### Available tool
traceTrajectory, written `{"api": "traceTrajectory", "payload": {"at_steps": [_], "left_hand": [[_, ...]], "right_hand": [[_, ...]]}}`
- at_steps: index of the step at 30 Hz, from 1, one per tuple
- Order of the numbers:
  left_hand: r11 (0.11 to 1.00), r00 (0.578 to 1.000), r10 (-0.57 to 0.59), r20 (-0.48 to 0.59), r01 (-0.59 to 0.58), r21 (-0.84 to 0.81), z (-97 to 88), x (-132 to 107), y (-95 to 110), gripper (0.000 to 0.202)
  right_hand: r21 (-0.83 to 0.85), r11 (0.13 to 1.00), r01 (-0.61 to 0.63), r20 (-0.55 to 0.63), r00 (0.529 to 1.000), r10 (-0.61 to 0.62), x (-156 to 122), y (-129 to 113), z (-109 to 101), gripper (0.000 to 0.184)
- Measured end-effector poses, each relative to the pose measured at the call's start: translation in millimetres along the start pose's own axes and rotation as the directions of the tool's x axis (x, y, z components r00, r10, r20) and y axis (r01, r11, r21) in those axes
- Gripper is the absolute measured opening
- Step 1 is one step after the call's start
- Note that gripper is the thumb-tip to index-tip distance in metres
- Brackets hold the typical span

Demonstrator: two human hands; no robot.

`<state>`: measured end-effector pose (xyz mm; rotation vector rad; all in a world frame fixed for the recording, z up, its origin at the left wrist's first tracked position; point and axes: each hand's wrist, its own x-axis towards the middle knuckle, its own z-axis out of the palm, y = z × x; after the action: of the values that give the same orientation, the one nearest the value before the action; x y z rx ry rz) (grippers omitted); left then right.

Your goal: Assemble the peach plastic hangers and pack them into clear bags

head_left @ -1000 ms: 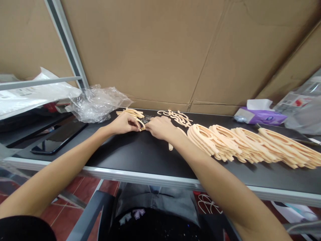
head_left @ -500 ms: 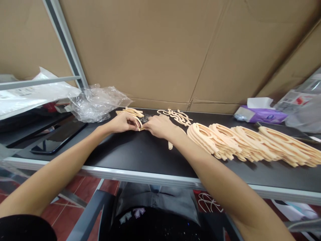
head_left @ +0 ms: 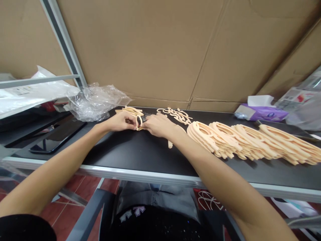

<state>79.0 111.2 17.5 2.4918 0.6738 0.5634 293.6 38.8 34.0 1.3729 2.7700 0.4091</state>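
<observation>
A cream-coloured, curved, loop-shaped piece (head_left: 137, 123) stands upright over the black table, pinched between the thumb and fingers of my left hand (head_left: 122, 121). From the other side, the bent fingers of my right hand (head_left: 160, 126) press together at its lower end; the fingertips are partly hidden. Behind my left hand lies a small pile of thin cream pieces (head_left: 129, 110). Curly cream pieces (head_left: 179, 115) are scattered beyond my right hand. Under my right wrist, another cream piece (head_left: 170, 144) partly shows.
Several overlapping stacks of cream looped pieces (head_left: 225, 139) run along the right of the table. A purple tissue pack (head_left: 263, 113) sits behind them. At left are crumpled clear plastic (head_left: 99, 100) and a dark phone-like slab (head_left: 57, 137). Cardboard (head_left: 150, 50) walls the back.
The held piece has turned so its loop opening now shows between my hands. Both hands stay at nearly the same spot.
</observation>
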Motion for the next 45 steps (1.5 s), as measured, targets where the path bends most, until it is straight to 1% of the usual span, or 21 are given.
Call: {"api": "traceTrajectory", "payload": {"at_steps": [5, 11, 16, 20, 25, 30, 32, 38, 45], "left_hand": [[0.999, 1.0, -0.01, -0.019, 0.01, 0.049, 2.4, -1, -5, 0.021], [0.992, 0.995, 0.017, -0.098, -0.005, 0.128, 9.1, -3, -8, 0.021], [0.993, 0.986, -0.005, -0.168, 0.024, 0.116, 15.2, -3, -7, 0.022], [0.994, 0.98, 0.01, -0.196, 0.011, 0.105, 17.5, -3, -3, 0.022], [0.986, 0.967, 0.024, -0.253, 0.019, 0.167, 21.6, -2, 0, 0.019], [0.974, 0.944, 0.053, -0.326, 0.024, 0.226, 26.7, -1, 1, 0.015], [0.974, 0.942, 0.041, -0.333, 0.037, 0.224, 26.6, 0, 1, 0.014], [0.983, 0.957, -0.011, -0.29, 0.064, 0.175, 20.3, 1, -4, 0.014], [0.985, 0.962, -0.03, -0.272, 0.074, 0.153, 18.4, 2, -10, 0.014]], "right_hand": [[0.012, 1.0, 0.006, -0.001, 1.0, -0.006, 0, 1, 2, 0.038], [0.009, 1.0, 0.004, 0.003, 1.0, -0.004, 0, 4, 3, 0.04], [0.02, 1.0, 0.001, 0.008, 1.0, -0.001, -1, 6, 2, 0.04], [0.005, 1.0, -0.009, 0.015, 1.0, 0.009, -3, 4, 1, 0.04], [0.007, 1.0, -0.019, 0.01, 1.0, 0.019, -3, 5, 2, 0.04], [0.019, 0.999, -0.04, 0.014, 0.999, 0.039, -1, 6, 5, 0.038], [0.029, 0.998, -0.053, 0.015, 0.998, 0.053, 0, 6, 5, 0.037], [0.018, 0.997, -0.077, 0.017, 0.997, 0.077, 1, 2, 5, 0.037], [-0.011, 0.997, -0.082, 0.023, 0.996, 0.082, 1, 1, 4, 0.034]]}}
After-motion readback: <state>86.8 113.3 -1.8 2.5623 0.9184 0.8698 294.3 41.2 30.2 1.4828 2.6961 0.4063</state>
